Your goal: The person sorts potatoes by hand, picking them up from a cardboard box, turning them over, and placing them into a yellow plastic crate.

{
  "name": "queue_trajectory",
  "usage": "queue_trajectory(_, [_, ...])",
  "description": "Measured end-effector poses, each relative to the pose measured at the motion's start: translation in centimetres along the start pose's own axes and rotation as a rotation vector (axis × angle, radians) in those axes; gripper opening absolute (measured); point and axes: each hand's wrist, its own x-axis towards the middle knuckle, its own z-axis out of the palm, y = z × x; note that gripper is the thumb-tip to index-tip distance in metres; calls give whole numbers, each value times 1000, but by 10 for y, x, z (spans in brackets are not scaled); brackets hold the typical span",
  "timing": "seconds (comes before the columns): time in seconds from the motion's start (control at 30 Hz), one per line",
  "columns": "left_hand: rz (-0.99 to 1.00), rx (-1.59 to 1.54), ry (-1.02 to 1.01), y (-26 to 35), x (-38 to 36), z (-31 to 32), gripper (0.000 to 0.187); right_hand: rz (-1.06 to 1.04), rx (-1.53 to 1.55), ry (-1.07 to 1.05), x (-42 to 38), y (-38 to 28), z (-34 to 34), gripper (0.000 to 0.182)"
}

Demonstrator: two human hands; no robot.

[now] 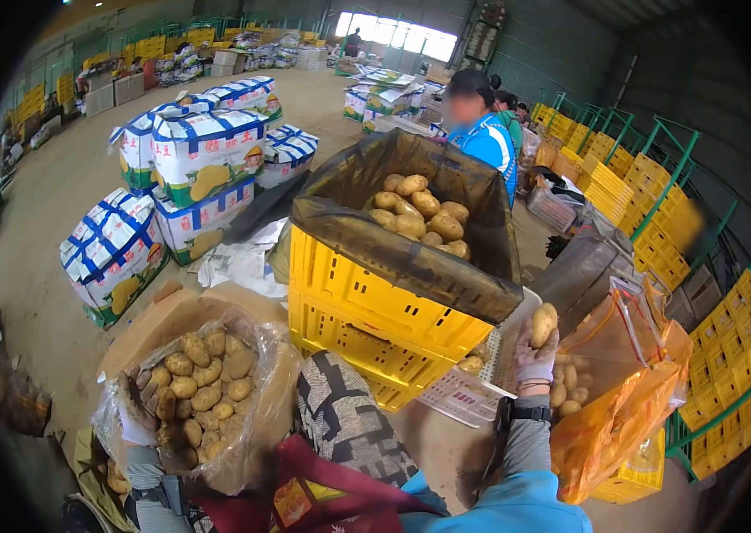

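Observation:
My right hand [535, 355], in a pale glove, is raised with its fingers wrapped round a potato [543, 325]. Just to its right gapes an orange plastic bag [611, 431] with potatoes [569, 382] inside. On the left, my left hand [134, 416], also gloved, is at the left side of a carton [269, 377] lined with clear plastic; its fingers blend into the soil-coloured contents, and I cannot tell whether they hold anything. Many potatoes [207, 386] fill that carton. Between my hands stand stacked yellow crates [367, 293], the top one lined with dark plastic [393, 240] and holding more potatoes [420, 210].
Printed white boxes with blue straps [207, 151] are piled at the left. Beyond the crates stands a person in a blue vest [487, 147]. Stacked yellow crates and green metal frames [669, 178] line the right side. Concrete floor [322, 102] stretches toward the back.

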Motion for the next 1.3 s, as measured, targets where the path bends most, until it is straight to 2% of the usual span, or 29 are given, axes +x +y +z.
queue_trajectory(0.03, [35, 33, -7, -1, -1, -4, 57, -19, -37, 73, 9, -2, -19, 55])
queue_trajectory(0.1, [73, 70, 14, 2, -6, -14, 56, -217, -173, 77, 19, -3, -43, 52])
queue_trajectory(0.17, [65, -20, 29, 13, -17, -7, 53, -554, -451, 109, -14, 26, 31, 49])
queue_trajectory(0.2, [60, -72, 32, 19, -21, -2, 51, -668, -593, 79, -56, 53, 88, 48])
queue_trajectory(0.27, [55, -162, 48, 28, -26, 2, 48, -800, -900, -90, -81, 79, 141, 48])
queue_trajectory(0.3, [61, -195, 64, 34, -27, 3, 46, -824, -985, -237, -93, 94, 157, 49])
queue_trajectory(0.33, [59, -170, 62, 43, -31, 7, 48, -959, -1206, -447, -101, 120, 163, 51])
queue_trajectory(0.4, [49, -250, 44, 49, -25, 1, 43, -467, -1023, -827, -83, 158, 170, 54])
queue_trajectory(0.47, [61, -273, 25, 56, -27, -4, 43, -311, -1290, -952, -132, 261, 191, 54])
queue_trajectory(0.5, [68, -300, 44, 59, -25, -4, 44, -129, -1433, -1058, -149, 302, 194, 57])
queue_trajectory(0.57, [78, -350, 85, 64, -25, -8, 45, 416, -1471, -1330, -169, 384, 181, 45])
queue_trajectory(0.6, [70, -374, 80, 68, -26, -10, 48, 423, -1506, -1671, -176, 431, 163, 46])
queue_trajectory(0.63, [65, -397, 73, 74, -26, -12, 50, 494, -1585, -1838, -198, 471, 154, 48])
queue_trajectory(0.67, [63, -420, 65, 77, -25, -18, 53, 446, -1641, -1974, -214, 510, 136, 49])
queue_trajectory(0.7, [69, -591, 34, 78, -23, -28, 47, 366, -1686, -2020, -229, 549, 117, 51])
queue_trajectory(0.8, [101, -618, 146, 86, -28, -30, 46, 124, -1753, -2158, -259, 657, 57, 56])
queue_trajectory(0.87, [102, -576, 193, 90, -28, -32, 47, -112, -1835, -2196, -276, 710, 22, 51])
queue_trajectory(1.0, [67, -599, 260, 98, -27, -27, 47, -524, -2172, -2155, -303, 751, -22, 43])
queue_trajectory(1.03, [43, -583, 284, 102, -28, -24, 46, -652, -2195, -2203, -305, 757, -30, 40])
queue_trajectory(1.13, [105, -662, 308, 99, -26, -18, 43, -550, -2146, -2285, -290, 763, -39, 46])
queue_trajectory(1.17, [118, -674, 234, 95, -23, -23, 42, -447, -2041, -2347, -290, 757, -23, 51])
queue_trajectory(1.23, [141, -695, 81, 91, -21, -31, 40, -71, -2026, -2170, -287, 743, -4, 54])
queue_trajectory(1.27, [131, -658, 166, 93, -23, -26, 39, 101, -2006, -2068, -282, 736, 2, 56])
queue_trajectory(1.3, [119, -624, 246, 96, -26, -19, 38, 404, -2022, -1986, -263, 738, -4, 56])
